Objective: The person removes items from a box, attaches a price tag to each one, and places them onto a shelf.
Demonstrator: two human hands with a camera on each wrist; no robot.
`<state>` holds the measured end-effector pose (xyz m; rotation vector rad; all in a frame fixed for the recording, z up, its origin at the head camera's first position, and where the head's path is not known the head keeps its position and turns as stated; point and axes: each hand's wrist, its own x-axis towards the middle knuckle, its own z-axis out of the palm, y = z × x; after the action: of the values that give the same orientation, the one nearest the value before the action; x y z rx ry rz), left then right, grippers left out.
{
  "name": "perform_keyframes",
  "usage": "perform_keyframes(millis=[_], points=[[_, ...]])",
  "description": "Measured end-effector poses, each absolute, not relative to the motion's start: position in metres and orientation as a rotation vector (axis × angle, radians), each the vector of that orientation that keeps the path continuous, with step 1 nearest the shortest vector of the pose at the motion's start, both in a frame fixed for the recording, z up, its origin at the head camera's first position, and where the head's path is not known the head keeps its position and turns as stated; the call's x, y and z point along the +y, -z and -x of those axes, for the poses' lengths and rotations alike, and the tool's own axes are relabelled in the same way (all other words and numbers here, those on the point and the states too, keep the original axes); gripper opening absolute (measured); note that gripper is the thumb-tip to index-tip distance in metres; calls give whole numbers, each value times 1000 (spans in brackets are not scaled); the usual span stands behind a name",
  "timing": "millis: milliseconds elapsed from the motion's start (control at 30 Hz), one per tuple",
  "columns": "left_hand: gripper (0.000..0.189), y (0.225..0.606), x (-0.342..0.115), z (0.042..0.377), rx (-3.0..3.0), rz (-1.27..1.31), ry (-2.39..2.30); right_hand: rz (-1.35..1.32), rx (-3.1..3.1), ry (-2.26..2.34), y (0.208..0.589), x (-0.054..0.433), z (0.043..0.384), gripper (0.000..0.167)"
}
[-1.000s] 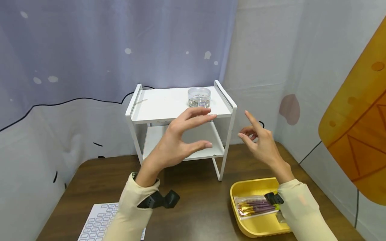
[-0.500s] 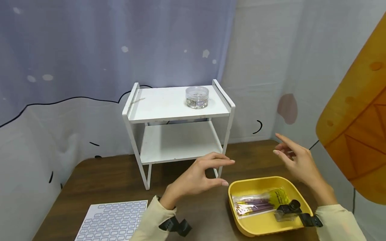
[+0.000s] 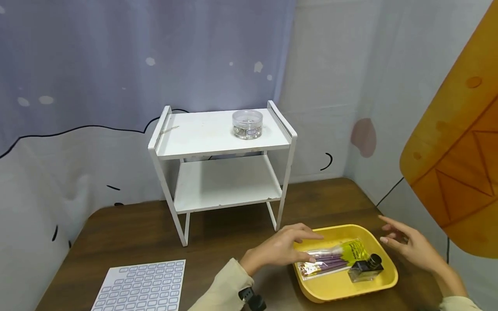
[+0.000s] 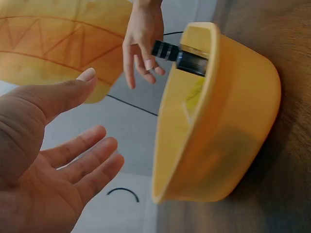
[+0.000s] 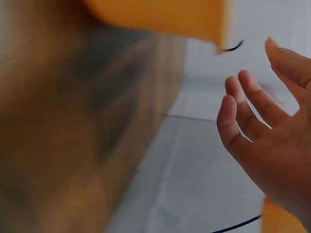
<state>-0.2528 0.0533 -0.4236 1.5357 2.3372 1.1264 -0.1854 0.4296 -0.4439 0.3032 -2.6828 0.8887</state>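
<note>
Left grip: My left grip [image 3: 282, 246] hangs relaxed at the left side of the yellow tray [image 3: 327, 290], thumb well apart from the fingers and nothing held; the left wrist view shows a gap between hand and tray.
Right grip: My right grip [image 3: 408, 246] is poised just beyond the tray's right side, fingers loosely bent, thumb apart from them, nothing held.
Tray: It rests on the brown wooden counter [image 3: 218, 263], between my 2 hands.
Brush packet: A clear packet [image 3: 330, 260] of purple-handled brushes lies inside the tray, its yellow-green end toward my right.
Bottle: 1 glass bottle [image 3: 363, 271] stands inside the tray just beside the packet, its black cap uppermost.
Rack: A white rack [image 3: 227, 181] with 2 shelves stands behind the tray and to its left.
Jar: 1 clear round jar [image 3: 247, 125], part filled, sits on the upper shelf, right of centre.
Sheet: A white sheet [image 3: 141, 287] printed with rows of blue-edged boxes lies on the counter at my left, well apart from the tray.
</note>
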Motion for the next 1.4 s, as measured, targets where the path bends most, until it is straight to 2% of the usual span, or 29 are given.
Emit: perform_keyframes(millis=[267,900,1167,1400], points=[[55,438,80,260,2366,-1573,-955,-304,-2837,-1166,474,442,174,56],[61,465,133,268,2473,-1349,-447,-301,-2808,-1319,478,439,170,52],[64,465,144,264,2440,-1141,-430,-322,-2775,-1314,477,439,172,51],[71,468,147,266,2472,-1128,-451,-229,-2814,-1252,476,435,173,52]])
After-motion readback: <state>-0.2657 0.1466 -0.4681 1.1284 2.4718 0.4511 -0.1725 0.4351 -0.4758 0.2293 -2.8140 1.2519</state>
